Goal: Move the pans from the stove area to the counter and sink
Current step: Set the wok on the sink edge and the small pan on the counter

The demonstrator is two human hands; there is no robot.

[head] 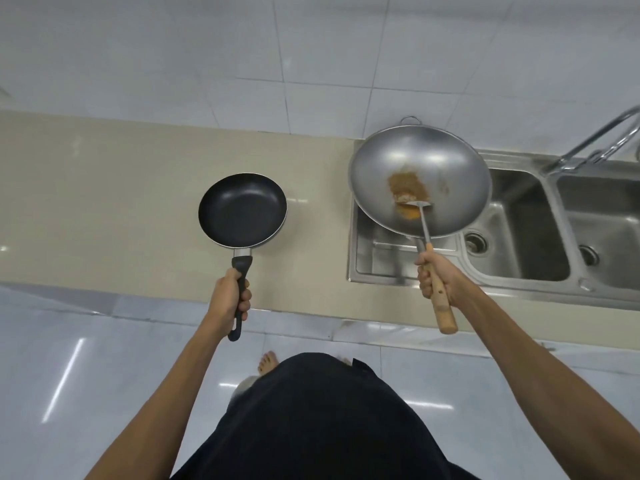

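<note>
A pan in each hand, at the table's front edge.

The left hand (230, 296) has its fingers (245, 295) clenched round the black handle of the frying pan (242, 210), which sits over the beige table (104, 202). The right hand (438, 277) grips the wooden handle of the steel wok (446, 168), a spatula (420, 209) lying in brown residue, poised above the sink (519, 237) at its left end; beyond, a tap (595, 140) and tiled wall (242, 46).
</note>
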